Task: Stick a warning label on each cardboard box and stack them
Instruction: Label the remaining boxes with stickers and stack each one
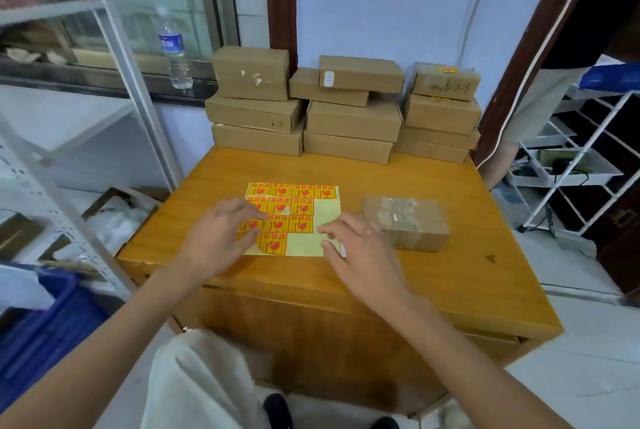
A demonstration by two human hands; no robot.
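At frame centre, the left hand and right hand hovered relaxed, holding nothing, over the label sheet on the desk; a cardboard box sat just right.

Head view, down onto table

On the table I saw the label sheet lying centrally, a single box just right of it, three box stacks along the far edge, a water bottle far left.
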